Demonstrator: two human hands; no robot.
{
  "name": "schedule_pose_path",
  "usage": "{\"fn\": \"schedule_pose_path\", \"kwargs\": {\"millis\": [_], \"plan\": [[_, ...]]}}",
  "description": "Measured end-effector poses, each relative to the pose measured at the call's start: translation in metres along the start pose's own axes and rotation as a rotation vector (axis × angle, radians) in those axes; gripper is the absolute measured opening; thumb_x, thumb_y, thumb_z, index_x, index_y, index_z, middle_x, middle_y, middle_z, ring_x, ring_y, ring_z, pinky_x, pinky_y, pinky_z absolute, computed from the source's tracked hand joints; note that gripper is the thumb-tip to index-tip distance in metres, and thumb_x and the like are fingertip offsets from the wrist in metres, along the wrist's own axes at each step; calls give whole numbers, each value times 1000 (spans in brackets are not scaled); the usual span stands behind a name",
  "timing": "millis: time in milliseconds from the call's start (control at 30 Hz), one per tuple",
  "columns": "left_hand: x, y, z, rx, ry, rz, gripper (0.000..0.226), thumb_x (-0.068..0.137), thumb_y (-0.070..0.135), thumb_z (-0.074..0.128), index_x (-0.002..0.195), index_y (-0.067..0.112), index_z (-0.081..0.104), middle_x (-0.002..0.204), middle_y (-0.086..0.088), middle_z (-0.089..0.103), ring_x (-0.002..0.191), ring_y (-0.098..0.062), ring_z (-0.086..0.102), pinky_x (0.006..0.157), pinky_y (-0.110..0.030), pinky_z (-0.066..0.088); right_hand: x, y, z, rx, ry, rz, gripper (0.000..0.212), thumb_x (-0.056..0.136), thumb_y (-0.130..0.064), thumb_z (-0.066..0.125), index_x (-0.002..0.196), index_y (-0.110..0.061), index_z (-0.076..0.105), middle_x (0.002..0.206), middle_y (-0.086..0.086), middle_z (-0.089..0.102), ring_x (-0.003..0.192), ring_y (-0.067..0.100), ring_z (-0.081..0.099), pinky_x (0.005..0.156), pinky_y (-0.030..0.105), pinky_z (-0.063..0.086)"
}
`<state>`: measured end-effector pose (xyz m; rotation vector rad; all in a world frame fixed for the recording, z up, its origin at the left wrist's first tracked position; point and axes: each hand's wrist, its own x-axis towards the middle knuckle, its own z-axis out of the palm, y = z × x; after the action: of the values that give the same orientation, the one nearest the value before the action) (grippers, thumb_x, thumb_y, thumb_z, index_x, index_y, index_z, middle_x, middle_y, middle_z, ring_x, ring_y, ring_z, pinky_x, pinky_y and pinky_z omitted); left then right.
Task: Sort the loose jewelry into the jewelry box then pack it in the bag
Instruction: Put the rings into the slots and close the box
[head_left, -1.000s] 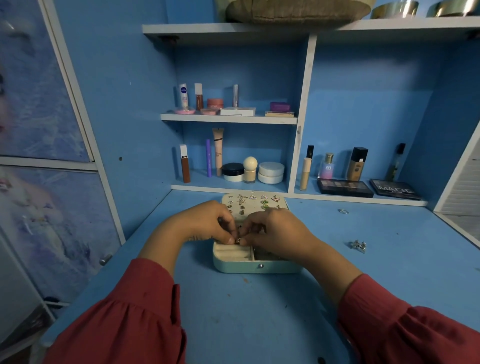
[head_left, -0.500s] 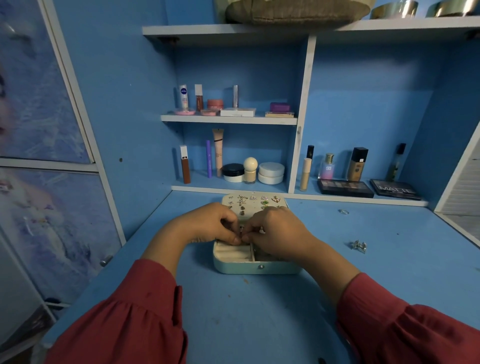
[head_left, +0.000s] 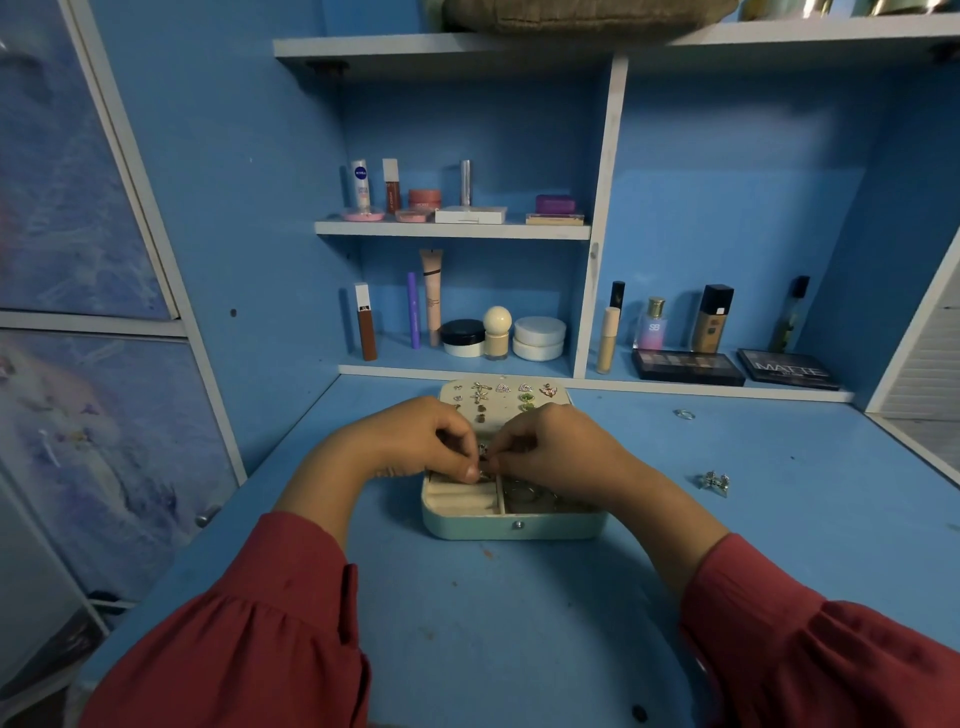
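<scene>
A pale green jewelry box (head_left: 511, 525) lies open in the middle of the blue desk, its lid flat behind it with several earrings pinned in rows (head_left: 501, 397). My left hand (head_left: 415, 441) and my right hand (head_left: 550, 447) meet over the box, and both pinch one small silver earring (head_left: 483, 452) between their fingertips. Rings lie in the box's right compartment (head_left: 524, 493). A loose silver ring (head_left: 684, 414) and a silver earring pair (head_left: 716, 482) lie on the desk to the right.
Cosmetics fill the shelves at the back: tubes, jars, bottles and two palettes (head_left: 685, 366). A brown bag (head_left: 587, 13) sits on the top shelf. A cupboard door with a knob (head_left: 208, 514) stands at the left of the desk (head_left: 519, 623).
Both hands have stayed together over the box, shifting slightly while working the small earring between their fingertips. Nothing else moved.
</scene>
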<state>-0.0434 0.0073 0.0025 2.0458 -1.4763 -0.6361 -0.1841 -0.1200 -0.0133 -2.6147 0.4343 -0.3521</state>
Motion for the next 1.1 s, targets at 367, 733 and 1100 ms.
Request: {"fn": "schedule_pose_path", "kwargs": {"millis": [367,733,1100], "plan": [[4,2,4,-17,37,35,20,77,3,75,75,23,71,80,4,65,68,5,56,67,-9,46,3,-2,1,295,-3,172,19,71,-22,82,78,-23,65,80,-3,70,71,12,64,73,29,56],[0,1,-1,-46,2,11,17,72,3,79,74,20,74,73,7,65,68,4,59,68,-11,47,2,-3,-1,304,-14,163,16,71,-24,83,76,-23,67,84,-1,71,81,16,67,75,29,55],[4,5,4,16,2,-3,20,76,0,75,73,19,70,91,-6,69,76,-3,59,70,-10,48,3,-3,2,297,0,165,17,71,-21,82,72,-25,66,78,0,70,69,11,62,71,28,54]]}}
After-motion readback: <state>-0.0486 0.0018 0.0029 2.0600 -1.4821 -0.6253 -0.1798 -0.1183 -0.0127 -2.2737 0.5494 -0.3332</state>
